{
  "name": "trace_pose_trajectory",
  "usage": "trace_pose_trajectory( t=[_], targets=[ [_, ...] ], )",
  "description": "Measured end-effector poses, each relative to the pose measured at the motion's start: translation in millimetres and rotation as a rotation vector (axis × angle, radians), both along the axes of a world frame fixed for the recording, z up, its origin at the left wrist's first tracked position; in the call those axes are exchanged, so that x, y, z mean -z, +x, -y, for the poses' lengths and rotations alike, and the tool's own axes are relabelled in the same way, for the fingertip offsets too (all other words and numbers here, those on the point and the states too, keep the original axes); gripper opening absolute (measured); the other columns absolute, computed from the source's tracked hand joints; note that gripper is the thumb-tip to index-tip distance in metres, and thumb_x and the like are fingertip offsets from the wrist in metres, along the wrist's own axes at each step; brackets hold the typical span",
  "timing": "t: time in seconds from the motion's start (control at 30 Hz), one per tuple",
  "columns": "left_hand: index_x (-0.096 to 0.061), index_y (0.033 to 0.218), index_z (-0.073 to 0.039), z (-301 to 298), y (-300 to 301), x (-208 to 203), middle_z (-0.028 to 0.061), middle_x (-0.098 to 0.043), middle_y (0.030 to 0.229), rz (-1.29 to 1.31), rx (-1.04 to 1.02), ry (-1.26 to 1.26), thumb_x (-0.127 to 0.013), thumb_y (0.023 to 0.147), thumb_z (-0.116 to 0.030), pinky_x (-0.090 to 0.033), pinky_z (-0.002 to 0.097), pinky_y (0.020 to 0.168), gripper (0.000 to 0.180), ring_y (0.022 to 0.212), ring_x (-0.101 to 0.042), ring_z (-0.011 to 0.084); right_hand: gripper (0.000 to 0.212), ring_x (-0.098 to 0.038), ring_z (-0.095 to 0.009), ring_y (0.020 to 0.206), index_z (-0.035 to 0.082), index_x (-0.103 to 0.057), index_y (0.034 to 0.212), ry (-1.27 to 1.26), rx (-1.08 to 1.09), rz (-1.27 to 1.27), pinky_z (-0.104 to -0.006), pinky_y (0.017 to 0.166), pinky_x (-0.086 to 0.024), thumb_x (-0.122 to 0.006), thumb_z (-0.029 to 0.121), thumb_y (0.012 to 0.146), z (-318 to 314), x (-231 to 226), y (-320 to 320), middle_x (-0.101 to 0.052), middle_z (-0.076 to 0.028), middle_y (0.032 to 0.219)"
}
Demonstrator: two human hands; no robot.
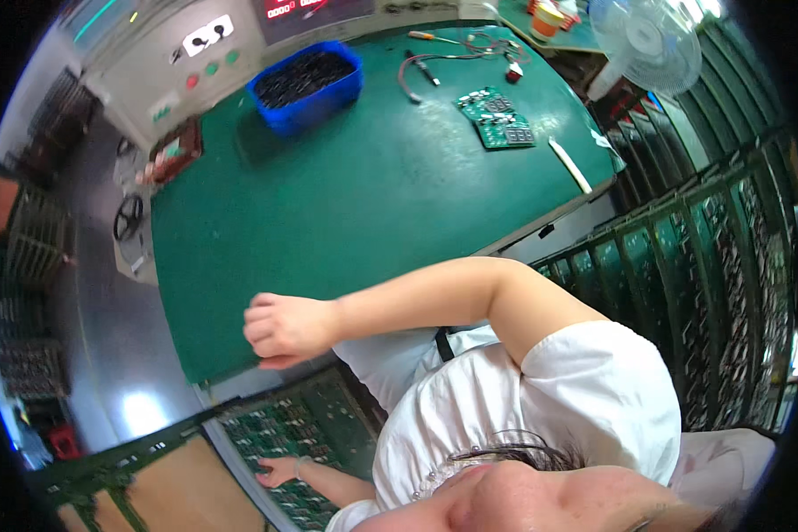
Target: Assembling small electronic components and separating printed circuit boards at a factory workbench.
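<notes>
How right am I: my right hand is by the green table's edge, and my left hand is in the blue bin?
Not quite: the head view shows your left hand at the rack of circuit boards, not in the blue bin. Your right hand is indeed by the edge of the green table.

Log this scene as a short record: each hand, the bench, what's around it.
Right hand: fingers curled, at the near edge of the green bench; contents unclear
Left hand: at rows of circuit boards; contact unclear
Bench, far left: blue bin of black parts
Bench, far right: green display boards, white strip, orange-handled tool, red cable
Beyond bench, right: pale fan
</notes>
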State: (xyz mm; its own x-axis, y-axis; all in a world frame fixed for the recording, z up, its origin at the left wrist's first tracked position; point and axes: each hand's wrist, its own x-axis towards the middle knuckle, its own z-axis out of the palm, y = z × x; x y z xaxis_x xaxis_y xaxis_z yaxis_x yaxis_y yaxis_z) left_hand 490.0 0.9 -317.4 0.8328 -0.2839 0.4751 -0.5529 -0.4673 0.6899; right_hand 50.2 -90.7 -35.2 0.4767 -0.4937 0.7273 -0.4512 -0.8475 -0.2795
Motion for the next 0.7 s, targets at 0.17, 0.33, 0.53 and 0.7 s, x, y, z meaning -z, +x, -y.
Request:
trace_pose_trajectory(
  t=[0.17, 0.33, 0.53, 0.7],
  targets=[
    [-0.044, 0.132, 0.001, 56, -99, -189, 0.0204, -0.053, 0.121, -0.050, 0.350, -0.346, -0.067, 0.091, -0.013, -0.050, 0.0429, 0.087, 0.050, 0.104, -0.058, 0.0303, 0.016, -0.058, -0.029, 0.095, 0.009, -0.059, 0.093, 0.150, 0.349, 0.074, -0.0418, 0.083, -0.047, -0.065, 0.009, 0.079, -57, -23, -123, -0.059, -0.009, 0.099],
    [-0.044, 0.131, 0.002, 99, -230, -273, 0.0160, -0.051, 0.120, 0.092, 0.975, -0.457, -0.060, 0.093, -0.007, -0.048, 0.0391, 0.091, 0.042, 0.104, -0.055, 0.0258, 0.021, -0.057, -0.034, 0.098, 0.005, -0.057, 0.097, 0.199, 0.991, 0.170, -0.0420, 0.086, -0.048, -0.066, 0.003, 0.078, -112, -41, -295, -0.058, -0.015, 0.101],
    [-0.058, 0.115, -0.002, 87, -469, -355, 0.0141, -0.053, 0.124, 0.092, 2.038, 0.089, -0.067, 0.083, -0.003, -0.049, 0.0343, 0.095, 0.033, 0.110, -0.057, 0.0246, 0.015, -0.060, -0.034, 0.097, 0.005, -0.061, 0.097, 0.511, 1.136, 0.184, -0.0432, 0.084, -0.050, -0.062, 0.007, 0.083, -150, -34, -457, -0.062, -0.014, 0.096],
    [-0.056, 0.121, -0.003, 72, -604, -335, 0.0165, -0.053, 0.129, 0.352, 2.415, 0.229, -0.073, 0.081, -0.012, -0.044, 0.0388, 0.102, 0.045, 0.120, -0.052, 0.0320, 0.026, -0.059, -0.034, 0.105, 0.006, -0.061, 0.109, 0.484, 0.857, -0.023, -0.0420, 0.089, -0.049, -0.065, 0.006, 0.084, -111, -35, -484, -0.062, -0.014, 0.102]
  ],
)
